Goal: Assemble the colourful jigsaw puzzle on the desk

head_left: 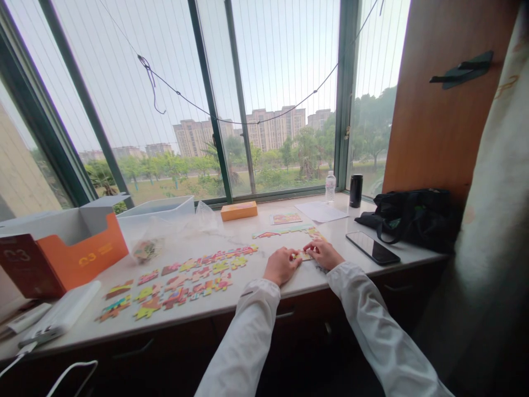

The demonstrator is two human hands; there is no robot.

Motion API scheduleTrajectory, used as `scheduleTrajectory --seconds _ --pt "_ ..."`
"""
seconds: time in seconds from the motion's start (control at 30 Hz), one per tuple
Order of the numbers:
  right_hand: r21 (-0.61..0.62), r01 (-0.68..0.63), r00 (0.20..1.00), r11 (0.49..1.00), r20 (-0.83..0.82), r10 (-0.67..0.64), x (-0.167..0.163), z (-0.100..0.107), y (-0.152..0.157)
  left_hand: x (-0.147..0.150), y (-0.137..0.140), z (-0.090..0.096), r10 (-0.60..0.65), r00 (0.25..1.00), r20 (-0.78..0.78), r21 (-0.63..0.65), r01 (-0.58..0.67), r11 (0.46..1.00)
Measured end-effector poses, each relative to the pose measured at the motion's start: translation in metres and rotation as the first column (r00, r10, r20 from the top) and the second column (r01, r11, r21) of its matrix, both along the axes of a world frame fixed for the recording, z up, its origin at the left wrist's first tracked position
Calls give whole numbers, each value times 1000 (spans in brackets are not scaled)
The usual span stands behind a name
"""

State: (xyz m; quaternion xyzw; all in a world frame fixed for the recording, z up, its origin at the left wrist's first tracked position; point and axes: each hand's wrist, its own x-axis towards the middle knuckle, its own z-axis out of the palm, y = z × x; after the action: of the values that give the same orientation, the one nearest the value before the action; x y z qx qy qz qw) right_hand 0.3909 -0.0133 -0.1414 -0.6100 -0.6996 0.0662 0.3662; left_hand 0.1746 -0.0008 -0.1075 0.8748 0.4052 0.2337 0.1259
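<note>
My left hand (282, 266) rests near the counter's front edge, fingers curled together over a small yellowish puzzle piece. Close beside it, my right hand (324, 254) presses its fingertips onto puzzle pieces (306, 255) lying between the two hands. My fingers cover much of these pieces. Just beyond, a partly joined puzzle border (285, 232) runs along the back and down the right side, next to my right hand. Several rows of loose puzzle pieces (177, 282) lie spread on the counter to the left. A small picture card (286, 219) lies behind the border.
An orange box (238, 211), white paper (322, 212), a water bottle (330, 187) and a black tumbler (356, 191) stand or lie toward the window. At right are a phone (372, 247) and black bag (413, 220). Leftward sit an open orange carton (88, 251) and white power bank (61, 314).
</note>
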Motion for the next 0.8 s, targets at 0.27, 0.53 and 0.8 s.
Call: scheduleTrajectory --seconds 0.27,0.53,0.8 --pt "-21 43 998 999 42 -42 -5 6 -2 1 11 1 35 999 29 -137 -31 990" --pt "-33 40 999 999 -11 -40 -7 7 -3 1 9 1 50 998 35 -147 -45 988" --pt "84 55 998 995 35 -58 -12 12 -13 1 6 2 48 998 48 -138 -41 990"
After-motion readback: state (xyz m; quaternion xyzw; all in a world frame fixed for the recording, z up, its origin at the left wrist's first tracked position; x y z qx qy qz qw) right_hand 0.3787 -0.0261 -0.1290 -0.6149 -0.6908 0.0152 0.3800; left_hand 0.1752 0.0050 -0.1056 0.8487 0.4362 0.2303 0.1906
